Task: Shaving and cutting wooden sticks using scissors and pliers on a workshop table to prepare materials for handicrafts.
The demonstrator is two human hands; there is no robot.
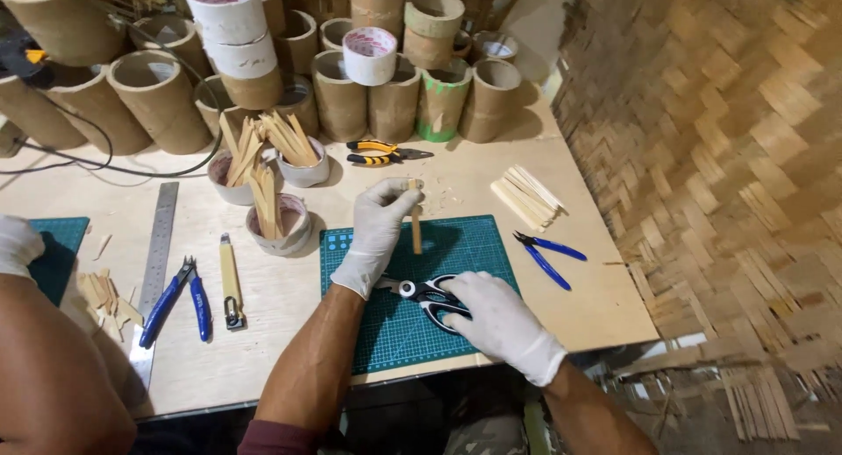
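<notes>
Cluttered plywood worktop [289, 297]: gloved left hand [375, 231] pinching upright wooden stick [416, 229], right hand [500, 319] gripping scissors [430, 295]; blades risk nicking left fingers, stick could slip.

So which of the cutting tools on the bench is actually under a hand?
The black-handled scissors on the green cutting mat, under the right hand. The blue-handled cutters, blue pliers and yellow-black pliers lie untouched.
</notes>
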